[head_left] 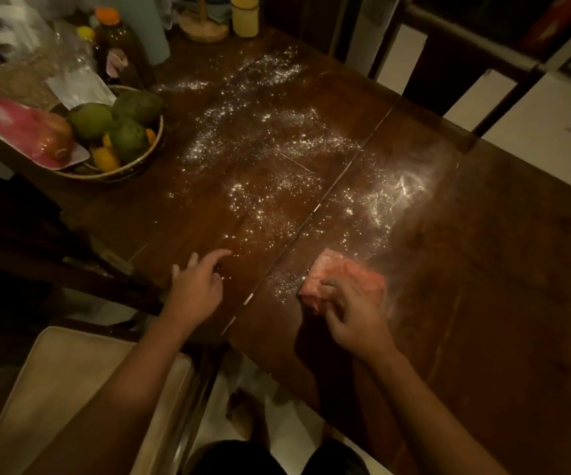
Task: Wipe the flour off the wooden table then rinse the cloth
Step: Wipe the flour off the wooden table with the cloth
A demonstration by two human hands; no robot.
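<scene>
White flour [263, 159] is scattered in patches over the middle of the dark wooden table [482, 269]. A folded pink cloth [345, 275] lies on the table near its front edge, beside a small flour patch. My right hand [356, 317] rests on the cloth's near side with fingers curled onto it, gripping it against the wood. My left hand [198, 286] hovers at the table's front left, fingers spread and relaxed, index finger stretched toward the flour, holding nothing.
A basket of green and yellow fruit [123, 132] and a pink tray [20, 132] stand at the left. Bottles [116, 46], a yellow tin [244, 15] and a wooden stand [203, 29] crowd the far end. A cushioned chair [71, 389] is below left.
</scene>
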